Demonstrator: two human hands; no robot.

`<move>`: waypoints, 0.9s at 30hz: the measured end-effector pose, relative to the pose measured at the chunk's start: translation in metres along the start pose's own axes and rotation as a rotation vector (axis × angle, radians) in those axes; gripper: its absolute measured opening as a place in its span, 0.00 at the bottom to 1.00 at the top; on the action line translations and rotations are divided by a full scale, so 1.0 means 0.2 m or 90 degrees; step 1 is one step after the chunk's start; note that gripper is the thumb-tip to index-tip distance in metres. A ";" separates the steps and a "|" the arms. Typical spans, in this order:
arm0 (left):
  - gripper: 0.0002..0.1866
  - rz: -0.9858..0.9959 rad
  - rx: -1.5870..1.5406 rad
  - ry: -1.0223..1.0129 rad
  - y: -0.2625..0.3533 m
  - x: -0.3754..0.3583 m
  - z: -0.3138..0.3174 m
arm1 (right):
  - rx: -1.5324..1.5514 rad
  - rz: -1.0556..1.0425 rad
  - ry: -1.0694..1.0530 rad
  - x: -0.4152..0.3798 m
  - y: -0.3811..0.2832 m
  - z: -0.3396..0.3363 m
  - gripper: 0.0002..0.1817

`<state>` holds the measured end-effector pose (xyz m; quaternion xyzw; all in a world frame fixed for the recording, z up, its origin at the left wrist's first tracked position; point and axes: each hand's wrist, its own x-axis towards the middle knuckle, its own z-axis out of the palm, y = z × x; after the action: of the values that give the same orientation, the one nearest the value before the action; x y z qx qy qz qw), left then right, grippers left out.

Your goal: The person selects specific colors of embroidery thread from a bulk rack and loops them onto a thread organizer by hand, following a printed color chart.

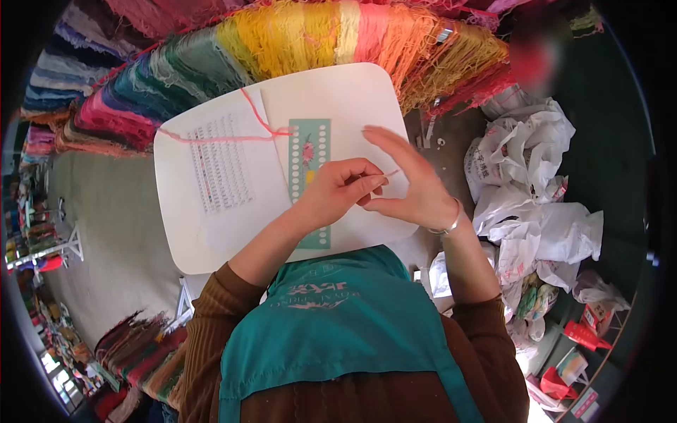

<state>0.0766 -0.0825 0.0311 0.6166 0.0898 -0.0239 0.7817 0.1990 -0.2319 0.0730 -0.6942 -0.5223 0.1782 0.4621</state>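
Observation:
My left hand point(337, 189) is closed in a pinch over the green card, and a short end of pink thread point(392, 173) sticks out from its fingertips. Close beside it is my right hand point(417, 187), its thumb and fingers spread apart, the thumb near the left fingertips. Beneath them on the white table lies the green card point(302, 197), with white holes down both long edges and a printed flower. Pink-red yarn point(261, 138) is attached at the card's upper left hole and trails left across a printed chart sheet point(218, 166). My hands cover part of the card.
The white table point(352, 92) has rounded corners. Behind it hang many-coloured yarn skeins point(296, 42). White plastic bags point(525, 169) are piled on the right. More skeins point(144, 352) sit at lower left. A teal apron point(324, 317) covers my front.

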 end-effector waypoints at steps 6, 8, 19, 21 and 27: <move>0.09 0.074 -0.092 0.165 -0.06 -0.09 -0.11 | 0.029 0.119 -0.056 0.12 0.05 0.24 0.36; 0.08 0.110 0.050 0.331 -0.14 -0.12 -0.17 | -0.015 0.098 0.017 0.13 0.10 0.34 0.25; 0.12 -0.060 -0.079 0.425 -0.15 -0.21 -0.34 | 0.139 0.135 0.136 0.29 0.23 0.62 0.05; 0.14 -0.061 -0.084 0.455 -0.10 -0.19 -0.35 | 0.187 0.216 0.169 0.36 0.28 0.65 0.05; 0.19 -0.144 -0.132 0.454 -0.07 -0.16 -0.39 | 0.184 0.222 0.169 0.40 0.34 0.71 0.04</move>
<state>0.0341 -0.0115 0.0064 0.4899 0.4257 0.1151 0.7520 0.1641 -0.0968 -0.0368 -0.7178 -0.2987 0.2353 0.5832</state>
